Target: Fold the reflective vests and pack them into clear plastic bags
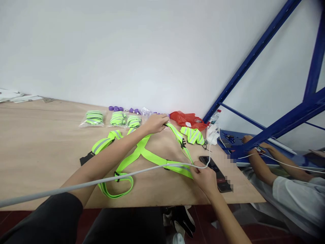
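A neon-green reflective strap vest (142,154) lies spread across the wooden table (45,152). My left hand (155,123) is closed on the far end of one strap, near the back of the table. My right hand (205,177) is closed on the near right end of the same vest, close to the table's front edge. A white cable (106,180) runs from the lower left across my left forearm to my right hand and on toward the back right.
Three bagged folded green vests (94,118) sit in a row at the back, with purple pieces (115,108) and a red plastic bag (188,119) behind. Another folded vest (193,135), a phone (215,168), a bottle (214,117). Another person's arms (261,162) rest by a blue metal frame (279,125) at right.
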